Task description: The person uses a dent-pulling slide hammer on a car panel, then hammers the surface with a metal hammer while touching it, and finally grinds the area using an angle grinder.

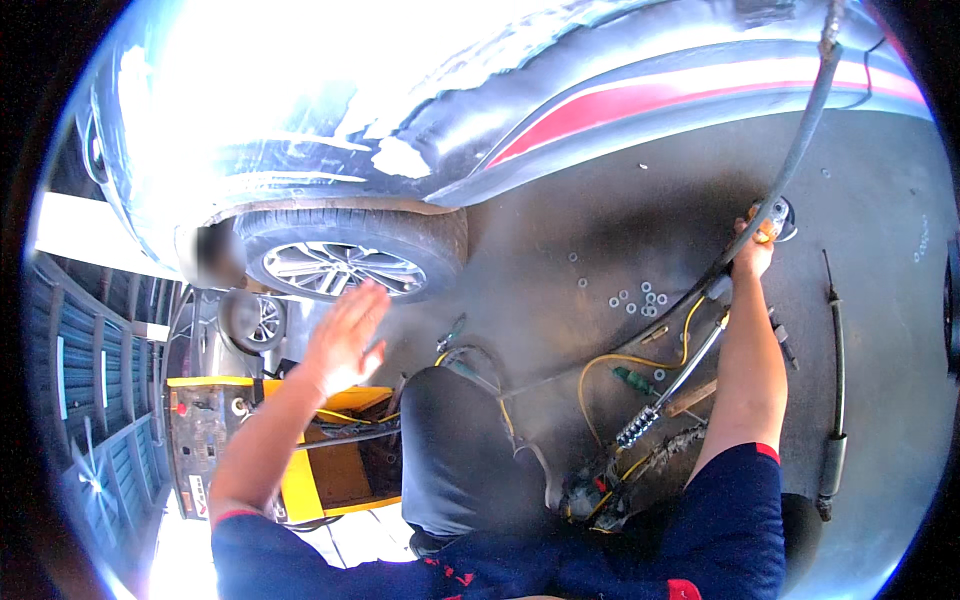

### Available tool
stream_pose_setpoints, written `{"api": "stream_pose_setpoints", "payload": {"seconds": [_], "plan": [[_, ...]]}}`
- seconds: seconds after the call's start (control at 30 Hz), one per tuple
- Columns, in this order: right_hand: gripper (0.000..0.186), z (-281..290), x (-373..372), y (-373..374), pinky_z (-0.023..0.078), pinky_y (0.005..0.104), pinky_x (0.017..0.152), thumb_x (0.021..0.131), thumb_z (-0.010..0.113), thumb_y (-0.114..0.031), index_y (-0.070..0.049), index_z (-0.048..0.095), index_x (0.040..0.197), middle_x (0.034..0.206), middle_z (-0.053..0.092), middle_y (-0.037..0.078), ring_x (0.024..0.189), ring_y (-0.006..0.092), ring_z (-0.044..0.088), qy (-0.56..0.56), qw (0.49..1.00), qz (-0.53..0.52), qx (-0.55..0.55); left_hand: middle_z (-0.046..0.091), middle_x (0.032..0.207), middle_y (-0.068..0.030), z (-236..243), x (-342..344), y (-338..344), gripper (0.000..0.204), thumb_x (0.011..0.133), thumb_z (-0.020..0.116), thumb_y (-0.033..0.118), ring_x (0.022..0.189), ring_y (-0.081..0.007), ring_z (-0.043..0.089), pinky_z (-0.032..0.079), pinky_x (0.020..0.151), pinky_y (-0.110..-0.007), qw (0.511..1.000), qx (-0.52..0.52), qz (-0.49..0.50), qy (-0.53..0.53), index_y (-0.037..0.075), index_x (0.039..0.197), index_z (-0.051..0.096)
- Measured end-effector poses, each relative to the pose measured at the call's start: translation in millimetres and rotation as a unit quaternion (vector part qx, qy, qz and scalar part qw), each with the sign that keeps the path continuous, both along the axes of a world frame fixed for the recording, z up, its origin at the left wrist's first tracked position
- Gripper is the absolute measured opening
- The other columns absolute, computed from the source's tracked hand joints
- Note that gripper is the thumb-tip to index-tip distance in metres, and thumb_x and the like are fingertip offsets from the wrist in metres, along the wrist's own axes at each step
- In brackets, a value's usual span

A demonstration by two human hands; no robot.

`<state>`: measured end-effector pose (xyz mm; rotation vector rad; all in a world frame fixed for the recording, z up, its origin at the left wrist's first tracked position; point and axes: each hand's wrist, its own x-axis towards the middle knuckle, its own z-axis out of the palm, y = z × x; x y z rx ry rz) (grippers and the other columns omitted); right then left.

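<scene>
My left hand is raised with its fingers stretched out and holds nothing. It appears in front of the car wheel, which has silver spokes; I cannot tell whether they touch. Out to the right, my right hand is closed around a small orange hand tool with a round head, perhaps a sander or grinder. A thick dark hose passes in front of this tool and partly hides it. Ahead stretches the car's dark body, with bright scraped patches and glare above the wheel arch.
Several ring washers lie scattered on the dark floor. A long rod tool rests at the right. Near my knees are a yellow cable, a coil spring and a green-handled tool. A yellow cart stands at the left.
</scene>
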<state>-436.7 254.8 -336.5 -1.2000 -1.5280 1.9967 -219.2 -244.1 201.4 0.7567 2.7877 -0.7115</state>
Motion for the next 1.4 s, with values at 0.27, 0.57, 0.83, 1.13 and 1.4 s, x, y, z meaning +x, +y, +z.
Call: {"api": "stream_pose_setpoints", "payload": {"seconds": [0.27, 0.57, 0.83, 1.13, 1.4], "plan": [[0.099, 45, 25, -16, 0.049, 0.0478, 0.106, 0.075, 0.078, -0.066, 0.005, 0.050, 0.137, 0.130, 0.064, 0.029, 0.125, 0.0432, 0.061, -0.253, 0.945, 0.166, 0.125, 0.025, 0.170, -0.0112, 69, -129, 102, 0.093, 0.082, 0.070, 0.041, 0.157, -0.0269, 0.025, 0.016, 0.129, -0.043, 0.938, -0.234, -0.244, 0.073, 0.005, 0.160, 0.033], [0.052, 96, 148, -10, 0.047, 0.0530, 0.101, 0.090, 0.067, -0.036, 0.002, 0.062, 0.124, 0.121, 0.061, 0.029, 0.114, 0.0486, 0.058, -0.229, 0.865, -0.015, 0.447, 0.015, 0.174, -0.0070, -15, -223, 169, 0.084, 0.094, 0.053, 0.050, 0.160, -0.0237, 0.011, 0.004, 0.131, -0.044, 0.783, -0.349, -0.461, 0.228, 0.012, 0.164, 0.026], [0.068, 104, 233, -104, 0.047, 0.0533, 0.102, 0.088, 0.074, -0.029, -0.002, 0.044, 0.143, 0.134, 0.052, 0.023, 0.118, 0.0460, 0.054, -0.368, 0.837, -0.028, 0.404, 0.012, 0.174, -0.0084, -41, -231, 176, 0.089, 0.094, 0.054, 0.058, 0.161, -0.0244, 0.009, 0.004, 0.131, -0.044, 0.789, -0.296, -0.500, 0.199, 0.008, 0.163, 0.028], [0.048, 58, 265, -86, 0.051, 0.0530, 0.097, 0.088, 0.064, -0.020, 0.005, 0.052, 0.127, 0.115, 0.064, 0.031, 0.107, 0.0504, 0.064, -0.382, 0.859, 0.021, 0.339, 0.023, 0.172, -0.0039, 90, -198, 67, 0.085, 0.087, 0.063, 0.041, 0.159, -0.0208, 0.020, 0.014, 0.130, -0.041, 0.858, -0.258, -0.415, 0.157, 0.010, 0.161, 0.034], [0.050, 62, 239, -76, 0.050, 0.0470, 0.099, 0.080, 0.063, -0.025, 0.008, 0.060, 0.117, 0.113, 0.070, 0.031, 0.110, 0.0471, 0.067, -0.320, 0.937, -0.049, 0.128, 0.019, 0.173, -0.0086, 66, -202, 36, 0.086, 0.090, 0.057, 0.050, 0.160, -0.0251, 0.014, 0.006, 0.130, -0.044, 0.856, -0.269, -0.407, 0.171, 0.007, 0.161, 0.033]]}}
